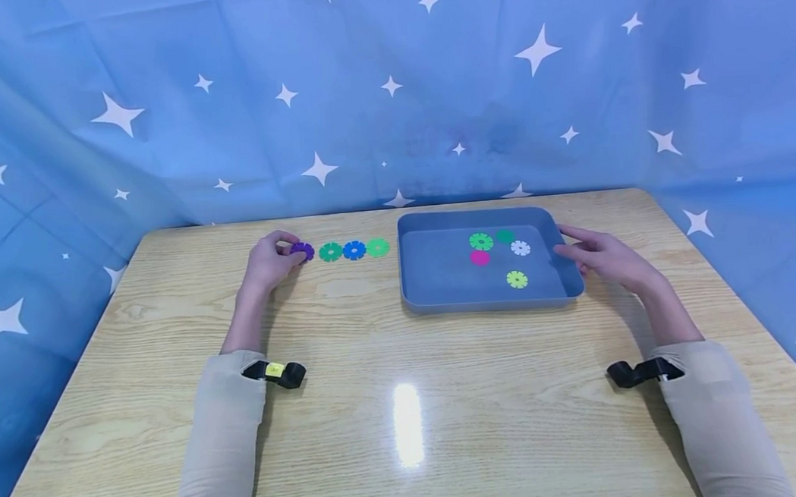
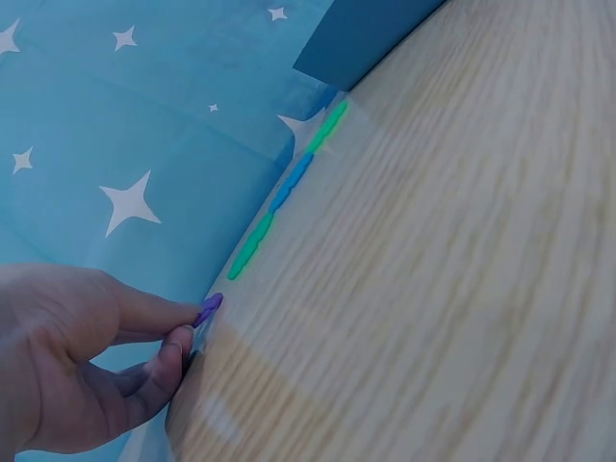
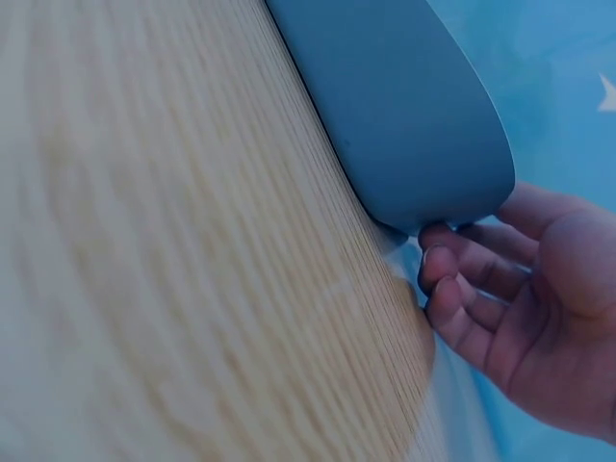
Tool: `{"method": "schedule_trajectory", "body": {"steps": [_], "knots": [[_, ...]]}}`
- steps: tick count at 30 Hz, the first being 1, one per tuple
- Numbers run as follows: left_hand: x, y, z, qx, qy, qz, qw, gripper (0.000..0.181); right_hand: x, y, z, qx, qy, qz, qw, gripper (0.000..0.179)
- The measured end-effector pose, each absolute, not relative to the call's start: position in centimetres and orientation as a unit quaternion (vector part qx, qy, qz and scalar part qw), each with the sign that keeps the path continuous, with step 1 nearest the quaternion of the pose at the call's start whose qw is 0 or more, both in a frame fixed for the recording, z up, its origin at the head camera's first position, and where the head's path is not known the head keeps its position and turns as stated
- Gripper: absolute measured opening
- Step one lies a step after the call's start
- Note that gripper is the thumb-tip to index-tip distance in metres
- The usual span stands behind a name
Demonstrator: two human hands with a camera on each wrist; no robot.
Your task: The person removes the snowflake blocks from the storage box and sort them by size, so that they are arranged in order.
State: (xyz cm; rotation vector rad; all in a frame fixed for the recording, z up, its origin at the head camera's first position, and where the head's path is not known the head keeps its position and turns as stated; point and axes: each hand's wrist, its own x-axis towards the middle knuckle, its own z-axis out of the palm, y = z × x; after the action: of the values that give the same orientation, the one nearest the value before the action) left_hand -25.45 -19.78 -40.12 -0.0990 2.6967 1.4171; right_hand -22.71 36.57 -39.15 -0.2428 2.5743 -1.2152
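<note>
My left hand (image 1: 270, 262) pinches a purple snowflake-shaped disc (image 1: 302, 251) between thumb and fingertips at the left end of a row. In the left wrist view the purple disc (image 2: 209, 309) is partly hidden by the fingers. To its right lie a dark green disc (image 1: 330, 252), a blue disc (image 1: 354, 250) and a light green disc (image 1: 378, 247). My right hand (image 1: 607, 257) grips the right end of a blue-grey tray (image 1: 441, 284), thumb at the rim and other fingers against the outer wall, as the right wrist view of the hand (image 3: 549, 298) also shows.
Inside the tray lie a green disc (image 1: 481, 242), a dark green disc (image 1: 505, 236), a white disc (image 1: 520, 248), a magenta disc (image 1: 480, 258) and a yellow-green disc (image 1: 518, 279). A blue star-patterned curtain (image 1: 390, 127) hangs behind the wooden table (image 1: 354, 433).
</note>
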Motion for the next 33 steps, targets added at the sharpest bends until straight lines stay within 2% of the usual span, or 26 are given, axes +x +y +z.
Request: {"method": "schedule_trajectory", "body": {"steps": [25,33], "knots": [[-25.58,-19.29,-40.46,-0.021,0.906,0.423,0.014,0.036,-22.6,36.46,-39.02,-0.091,0.896,-0.412,0.138,0.071],[-25.54,-19.29,-39.97,-0.029,0.899,0.436,0.027,0.039,-22.65,36.49,-39.14,-0.092,0.897,-0.409,0.137,0.071]]}}
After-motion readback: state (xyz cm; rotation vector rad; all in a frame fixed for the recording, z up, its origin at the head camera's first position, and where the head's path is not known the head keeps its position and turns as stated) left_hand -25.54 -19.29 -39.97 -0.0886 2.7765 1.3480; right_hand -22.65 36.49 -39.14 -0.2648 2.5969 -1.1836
